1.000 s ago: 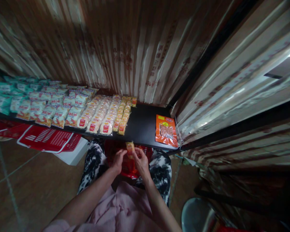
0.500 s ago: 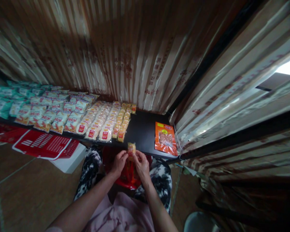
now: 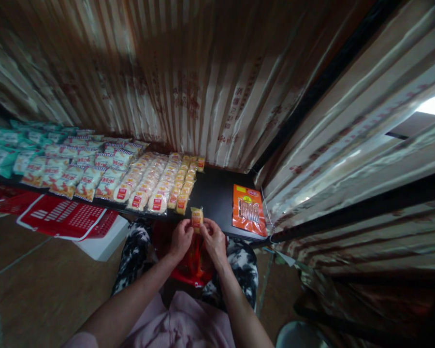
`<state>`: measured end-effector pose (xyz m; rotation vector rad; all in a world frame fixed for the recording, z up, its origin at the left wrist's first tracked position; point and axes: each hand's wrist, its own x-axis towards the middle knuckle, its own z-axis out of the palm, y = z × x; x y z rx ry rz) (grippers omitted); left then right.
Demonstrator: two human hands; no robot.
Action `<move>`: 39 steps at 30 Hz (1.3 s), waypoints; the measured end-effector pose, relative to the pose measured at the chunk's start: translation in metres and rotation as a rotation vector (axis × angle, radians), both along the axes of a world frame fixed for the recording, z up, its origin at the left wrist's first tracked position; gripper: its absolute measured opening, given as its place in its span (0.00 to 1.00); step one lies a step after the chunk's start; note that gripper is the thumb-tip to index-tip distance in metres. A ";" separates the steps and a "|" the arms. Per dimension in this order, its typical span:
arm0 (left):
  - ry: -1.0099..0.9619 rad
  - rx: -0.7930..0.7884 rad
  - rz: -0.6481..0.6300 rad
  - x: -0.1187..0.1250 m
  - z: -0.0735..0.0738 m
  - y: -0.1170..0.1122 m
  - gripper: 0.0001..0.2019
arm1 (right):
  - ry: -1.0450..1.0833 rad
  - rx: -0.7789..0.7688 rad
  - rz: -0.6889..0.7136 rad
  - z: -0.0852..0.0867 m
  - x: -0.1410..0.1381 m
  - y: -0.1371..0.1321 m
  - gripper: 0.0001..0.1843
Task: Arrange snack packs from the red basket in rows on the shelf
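Between my two hands, at the front edge of the black shelf (image 3: 217, 193), is a small yellow snack packet (image 3: 197, 218) in clear wrapping. My left hand (image 3: 183, 239) pinches its left side and my right hand (image 3: 213, 241) pinches its right side. Just beyond it to the left lie rows of matching yellow packets (image 3: 183, 189). Beside those are rows of round white rice-cracker packets (image 3: 157, 200). Below my hands, between my knees, sits a red basket (image 3: 194, 273) with orange packaging inside, partly hidden by my forearms.
An orange bag (image 3: 248, 210) lies at the shelf's right end. White-and-blue snack bags (image 3: 87, 181) and teal bags (image 3: 3, 159) crowd the left. Under the shelf are a red shopping basket (image 3: 67, 217) and a white box (image 3: 107, 241). Striped curtains (image 3: 203, 87) hang behind.
Both hands have moved slightly up and forward toward the shelf, with the yellow packet between them. The rows on the shelf look the same.
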<state>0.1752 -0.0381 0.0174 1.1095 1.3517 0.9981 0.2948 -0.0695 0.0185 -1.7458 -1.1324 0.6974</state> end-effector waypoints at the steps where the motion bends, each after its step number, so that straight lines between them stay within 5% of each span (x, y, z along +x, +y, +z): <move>1: 0.051 0.019 -0.021 0.001 0.001 0.002 0.10 | -0.023 0.002 0.005 0.001 0.000 0.002 0.20; 14: 0.392 0.105 -0.196 0.010 0.007 0.020 0.16 | -0.066 -0.045 0.038 0.006 0.006 0.023 0.22; 20: 0.430 0.118 -0.191 0.016 0.016 0.024 0.17 | 0.004 -0.030 0.034 0.009 0.010 0.032 0.21; 39: 0.477 0.225 -0.117 0.038 0.010 0.050 0.16 | 0.046 -0.031 0.048 0.003 0.019 0.058 0.17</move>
